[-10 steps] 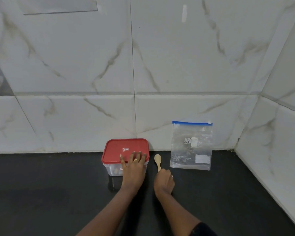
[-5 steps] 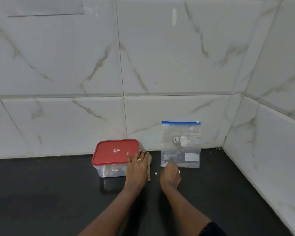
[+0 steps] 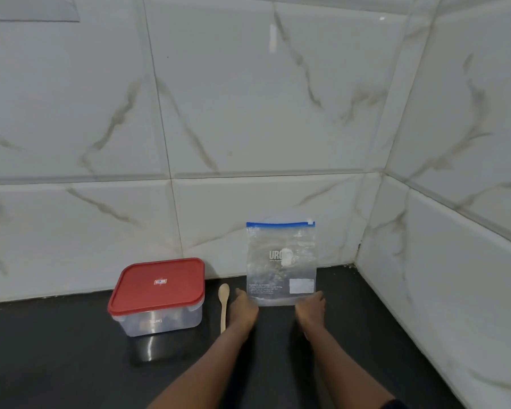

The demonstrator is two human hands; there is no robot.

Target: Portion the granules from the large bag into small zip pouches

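Note:
A large clear zip bag (image 3: 281, 261) with a blue seal strip and white print leans upright against the tiled back wall. My left hand (image 3: 244, 308) holds its lower left corner and my right hand (image 3: 310, 309) holds its lower right corner; the fingertips are hidden at the bag's bottom edge. A small wooden spoon (image 3: 224, 305) lies on the black counter just left of my left hand, bowl toward the wall. No small pouches are in view.
A clear plastic box with a red lid (image 3: 157, 286) stands left of the spoon, near the back wall. The black counter (image 3: 71, 364) ends at tiled walls behind and on the right, forming a corner (image 3: 356, 262).
My left hand left the red-lidded box and my right hand let go of the spoon; both moved right to the bag's lower corners. The spoon now lies on the counter.

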